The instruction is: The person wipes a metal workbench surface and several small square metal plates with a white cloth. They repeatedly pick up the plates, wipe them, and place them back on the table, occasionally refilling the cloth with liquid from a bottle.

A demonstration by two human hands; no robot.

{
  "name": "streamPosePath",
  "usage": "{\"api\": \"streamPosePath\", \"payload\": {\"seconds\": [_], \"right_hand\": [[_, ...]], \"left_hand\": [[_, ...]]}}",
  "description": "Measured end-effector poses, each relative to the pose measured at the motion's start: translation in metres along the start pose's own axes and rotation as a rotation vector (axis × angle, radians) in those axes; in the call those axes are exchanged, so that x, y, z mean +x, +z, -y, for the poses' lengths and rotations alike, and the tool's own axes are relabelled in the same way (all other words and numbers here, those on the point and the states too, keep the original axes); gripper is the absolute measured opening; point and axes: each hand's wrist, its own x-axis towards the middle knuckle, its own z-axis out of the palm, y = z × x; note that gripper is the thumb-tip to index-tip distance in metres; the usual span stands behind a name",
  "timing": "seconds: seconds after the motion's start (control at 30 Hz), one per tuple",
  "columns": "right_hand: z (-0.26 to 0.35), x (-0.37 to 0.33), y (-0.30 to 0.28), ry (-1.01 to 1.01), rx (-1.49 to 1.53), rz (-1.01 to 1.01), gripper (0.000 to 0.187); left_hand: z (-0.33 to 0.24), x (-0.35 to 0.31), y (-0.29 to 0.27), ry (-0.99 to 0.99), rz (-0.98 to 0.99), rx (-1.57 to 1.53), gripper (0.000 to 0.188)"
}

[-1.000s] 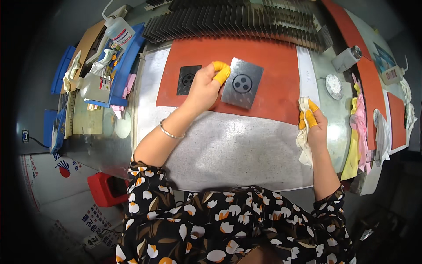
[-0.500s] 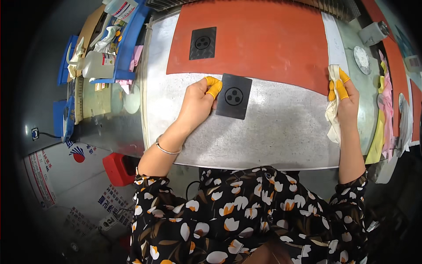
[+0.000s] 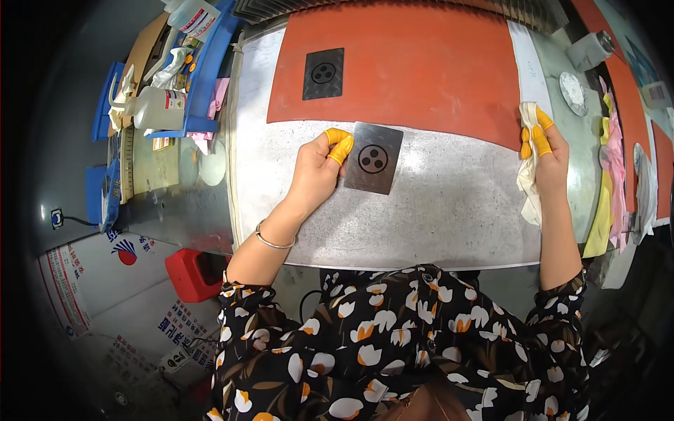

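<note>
Between the yellow-covered fingertips of my left hand (image 3: 319, 168) is the left edge of a dark grey rectangular panel (image 3: 385, 144). A black circle with three round dots marks its middle, and it is tilted slightly above the grey metal tabletop (image 3: 435, 224). At the right, my right hand (image 3: 551, 151) grips a crumpled cream cloth (image 3: 528, 186), also with yellow finger covers on. A similar dark panel (image 3: 335, 88) lies flat on the orange-red mat (image 3: 421, 70) farther back. What is beneath the held panel is hidden.
Blue trays (image 3: 200, 91) with a white plastic bottle (image 3: 161, 107) stand at the left. A red container (image 3: 186, 276) is below the table's left edge. On the right are a round white dish (image 3: 573, 93), a metal canister (image 3: 590, 50), and pink and yellow cloths (image 3: 611, 175). A dark slatted rack (image 3: 421, 12) runs along the back.
The panel in my left hand has tilted a little, so its surface looks lighter and its dots stand out more. My right hand still holds the cloth, almost in place.
</note>
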Motion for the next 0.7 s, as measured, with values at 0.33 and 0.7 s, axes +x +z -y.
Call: {"api": "streamPosePath", "payload": {"seconds": [0.33,0.7], "right_hand": [[0.002,0.0,0.0,-0.006,-0.011,0.014,0.031],[0.002,0.002,0.001,-0.006,-0.015,0.014,0.031]], "left_hand": [[0.001,0.0,0.002,0.013,-0.036,-0.038,0.011],[-0.003,-0.002,0.002,0.024,-0.032,-0.105,0.011]]}}
